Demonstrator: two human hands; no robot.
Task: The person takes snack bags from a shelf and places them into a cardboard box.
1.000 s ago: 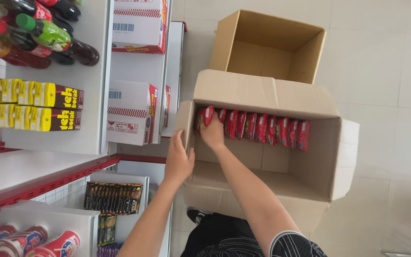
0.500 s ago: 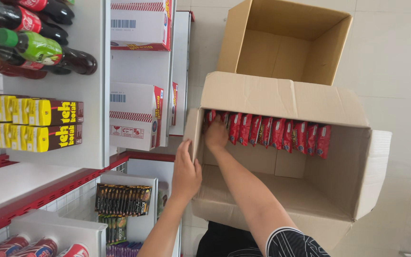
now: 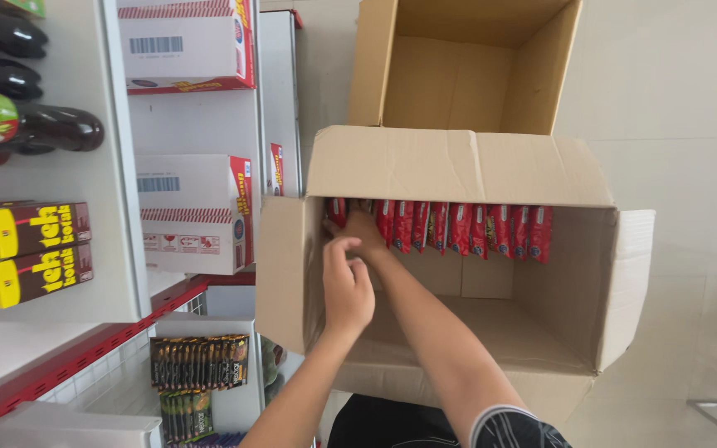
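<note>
Left hand (image 3: 348,286): being held inside the open cardboard box (image 3: 458,166), fingers loosely curled, nothing visibly grasped.
Right hand (image 3: 364,233): being pressed against the leftmost red packets (image 3: 458,228); whether one is being gripped cannot be told.
Red packets: being kept upright in a row along the box's far wall.
Open room: being left across the bare box floor, right of both hands.
Far edge: an empty box (image 3: 466,66) standing just behind; shelves (image 3: 126,241) standing close at the left.
</note>
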